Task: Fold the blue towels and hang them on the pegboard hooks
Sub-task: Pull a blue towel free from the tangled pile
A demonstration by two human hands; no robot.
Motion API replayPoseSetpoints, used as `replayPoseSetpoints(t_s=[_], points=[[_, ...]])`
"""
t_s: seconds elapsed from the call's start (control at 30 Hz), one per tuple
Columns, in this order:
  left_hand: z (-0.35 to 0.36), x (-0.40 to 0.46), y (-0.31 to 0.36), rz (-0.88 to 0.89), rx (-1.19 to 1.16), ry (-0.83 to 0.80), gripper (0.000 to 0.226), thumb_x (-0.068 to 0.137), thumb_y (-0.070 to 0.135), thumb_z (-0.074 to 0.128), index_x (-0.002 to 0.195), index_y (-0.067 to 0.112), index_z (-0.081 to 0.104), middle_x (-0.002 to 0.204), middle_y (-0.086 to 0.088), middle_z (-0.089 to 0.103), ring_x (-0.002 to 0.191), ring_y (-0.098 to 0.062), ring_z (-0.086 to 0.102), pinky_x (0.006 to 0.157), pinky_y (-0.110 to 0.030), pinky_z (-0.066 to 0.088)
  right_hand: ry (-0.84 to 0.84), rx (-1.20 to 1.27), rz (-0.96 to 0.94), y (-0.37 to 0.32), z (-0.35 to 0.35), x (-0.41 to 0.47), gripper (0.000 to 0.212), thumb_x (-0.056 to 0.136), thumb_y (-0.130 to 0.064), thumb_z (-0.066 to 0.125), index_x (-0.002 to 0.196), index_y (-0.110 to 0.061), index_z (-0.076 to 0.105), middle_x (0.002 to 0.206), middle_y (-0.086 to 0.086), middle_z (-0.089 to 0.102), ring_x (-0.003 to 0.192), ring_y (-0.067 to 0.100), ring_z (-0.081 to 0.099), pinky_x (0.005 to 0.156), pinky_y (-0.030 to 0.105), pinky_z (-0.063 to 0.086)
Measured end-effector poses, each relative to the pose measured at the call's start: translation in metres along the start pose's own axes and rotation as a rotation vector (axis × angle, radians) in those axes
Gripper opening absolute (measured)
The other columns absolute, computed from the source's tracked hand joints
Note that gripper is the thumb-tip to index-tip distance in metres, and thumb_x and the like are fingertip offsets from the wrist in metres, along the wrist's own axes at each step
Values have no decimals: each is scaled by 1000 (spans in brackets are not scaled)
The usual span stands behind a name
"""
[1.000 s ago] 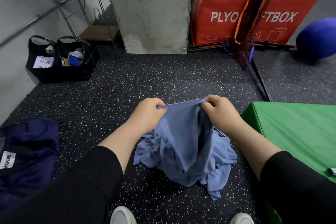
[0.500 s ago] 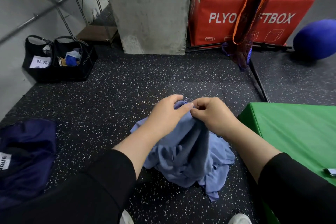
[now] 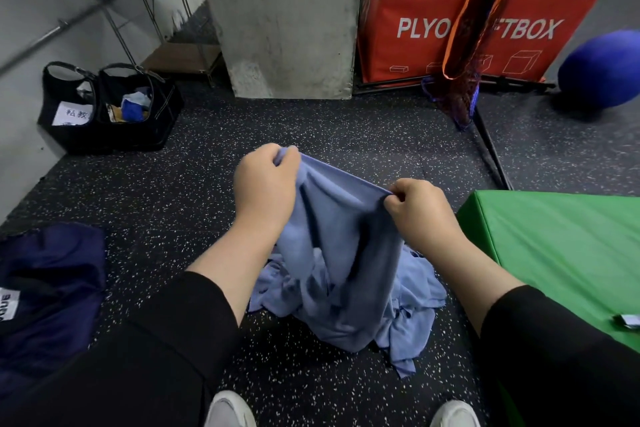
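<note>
Soft blue cloth is what I am working with: a crumpled heap of light blue towels lies on the black speckled rubber floor at about six o'clock from the middle of my view, just above my white shoes. My left hand pinches one end of a towel's top hem with curled fingers, and my right hand pinches the same hem further along, so both hands are closed on the fabric and the towel hangs between them with its lower part resting on the heap. To do this step well, I judge I should walk each grip outward along the hem until I find the true corners, then lift until the towel comes clear of the pile and hangs flat; folding before that would trap wrinkles or drag a second towel up. The green padded mat at three o'clock looks a fair surface for laying it out. No pegboard shows in my view, so hanging is well off. Compared with half a second ago, my hands, which were nearly touching over the bunched cloth, have drawn apart, the left going up toward eleven o'clock, and a taut stretch of hem now spans between them.
</note>
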State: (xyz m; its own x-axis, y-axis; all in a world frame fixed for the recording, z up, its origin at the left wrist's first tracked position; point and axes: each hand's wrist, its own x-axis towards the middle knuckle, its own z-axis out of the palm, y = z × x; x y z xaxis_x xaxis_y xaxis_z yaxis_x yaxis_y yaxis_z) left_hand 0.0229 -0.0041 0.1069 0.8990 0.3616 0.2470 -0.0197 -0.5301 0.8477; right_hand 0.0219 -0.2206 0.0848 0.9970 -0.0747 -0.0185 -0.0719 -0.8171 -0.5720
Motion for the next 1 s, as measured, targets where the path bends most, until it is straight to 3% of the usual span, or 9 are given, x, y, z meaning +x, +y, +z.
replayPoseSetpoints(t_s=[0.1, 0.17, 0.3, 0.4, 0.47, 0.57, 0.73, 0.87, 1.0], points=[[-3, 4, -9, -21, 26, -37, 32, 93, 38, 63, 70, 19, 51, 64, 4, 51, 64, -21, 48, 62, -37, 43, 23, 135, -3, 0, -3, 1, 14, 88, -13, 53, 88, -18, 65, 77, -1, 65, 75, 20, 57, 62, 32, 39], [0, -3, -4, -20, 41, -197, 23, 91, 47, 65, 108, 31, 67, 99, 6, 71, 93, -20, 66, 81, -37, 55, -33, 218, -58, -3, -4, 1, 17, 89, -12, 53, 85, -24, 63, 71, -9, 63, 66, 10, 54, 59, 28, 39], [17, -19, 6, 162, 231, -566, 49, 96, 43, 61, 144, 38, 52, 140, 5, 63, 130, -18, 56, 106, -35, 45, -181, 291, -194, -12, -4, -4, 21, 97, -12, 53, 83, -22, 66, 64, -11, 60, 59, -1, 47, 59, 20, 40], [25, -23, 3, 168, 235, -661, 37, 101, 35, 54, 137, 39, 58, 132, 10, 67, 123, -12, 59, 101, -32, 47, -219, 328, -238, -16, -7, -5, 19, 100, -17, 54, 88, -19, 68, 73, -6, 64, 66, 4, 48, 66, 27, 42], [26, -23, 1, 161, 185, -680, 17, 102, 32, 53, 108, 36, 68, 98, 14, 72, 96, -9, 63, 82, -27, 48, -219, 345, -239, -14, -7, -5, 18, 100, -19, 56, 87, -22, 67, 68, -14, 61, 62, 0, 46, 63, 25, 40], [26, -23, 2, 145, 248, -625, 30, 102, 35, 53, 76, 19, 53, 63, 7, 50, 64, -15, 46, 60, -34, 35, -212, 345, -221, -11, -7, -3, 11, 94, -15, 61, 86, -22, 64, 72, -9, 66, 63, 3, 51, 64, 30, 44], [18, -18, 9, 161, 214, -361, 34, 93, 29, 49, 65, 13, 39, 57, -1, 43, 68, -36, 48, 62, -43, 41, -103, 72, -116, -8, -4, -2, 7, 85, -13, 60, 84, -20, 60, 76, -3, 62, 73, 18, 55, 62, 31, 40], [4, -3, 5, 38, 245, -92, 33, 89, 22, 46, 63, 12, 29, 56, -3, 35, 60, -30, 31, 53, -42, 25, 9, 1, -4, 2, -5, 0, 11, 85, -16, 57, 88, -16, 68, 82, 6, 67, 84, 30, 60, 68, 35, 46], [-2, 2, -4, -79, 305, -109, 13, 92, 24, 47, 87, 22, 59, 80, 0, 64, 74, -30, 54, 63, -37, 43, -16, 187, -2, 0, -11, 0, 20, 86, -11, 54, 87, -23, 71, 77, -3, 68, 73, 16, 59, 61, 29, 41]])
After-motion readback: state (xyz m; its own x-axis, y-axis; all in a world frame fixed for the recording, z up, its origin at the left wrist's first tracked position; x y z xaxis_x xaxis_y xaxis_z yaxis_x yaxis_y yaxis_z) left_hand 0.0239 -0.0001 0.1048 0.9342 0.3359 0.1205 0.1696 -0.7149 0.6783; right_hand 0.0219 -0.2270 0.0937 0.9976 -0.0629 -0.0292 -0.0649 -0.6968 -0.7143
